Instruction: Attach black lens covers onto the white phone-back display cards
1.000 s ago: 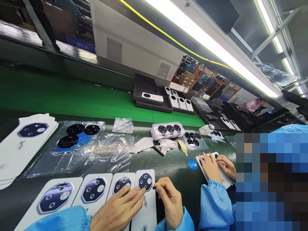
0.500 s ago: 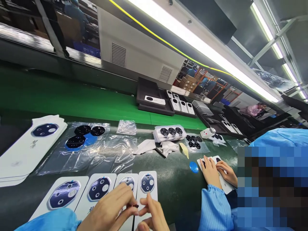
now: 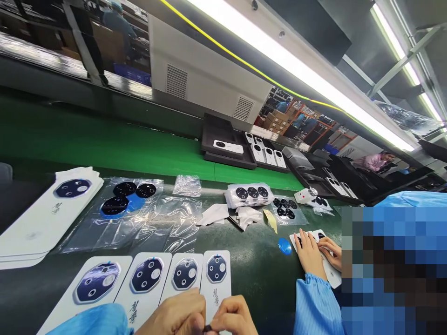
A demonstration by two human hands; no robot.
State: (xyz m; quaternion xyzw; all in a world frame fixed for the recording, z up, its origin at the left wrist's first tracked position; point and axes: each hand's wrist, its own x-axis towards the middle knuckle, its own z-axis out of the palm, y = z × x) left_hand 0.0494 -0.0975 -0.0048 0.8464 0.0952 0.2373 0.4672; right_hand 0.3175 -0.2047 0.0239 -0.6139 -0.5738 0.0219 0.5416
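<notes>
Four white phone back covers lie in a row before me: the leftmost cover [image 3: 59,304], a second cover [image 3: 148,295], a third cover [image 3: 167,287] and the rightmost cover [image 3: 223,296]. Each has a dark octagonal camera plate [image 3: 185,273]. Over their lower ends, my left hand [image 3: 178,314] is closed with its fingers curled. My right hand [image 3: 233,316] pinches beside it, fingertips meeting the left hand's. Between them shows a small dark piece [image 3: 208,328], mostly hidden, its kind unclear. The lower parts of both hands are cut off by the frame.
Stacked white covers [image 3: 42,221] lie left, near clear plastic bags [image 3: 153,228] with black octagonal plates [image 3: 125,189]. Crumpled white wipes [image 3: 248,217] and a blue disc [image 3: 284,246] are mid-table. A co-worker's hands [image 3: 309,251] press on covers at right. Black trays [image 3: 228,159] stand behind.
Both my hands have moved down towards the frame's bottom edge, uncovering the third cover's camera plate. My right fingers have closed in around the small dark piece. The view has shifted slightly.
</notes>
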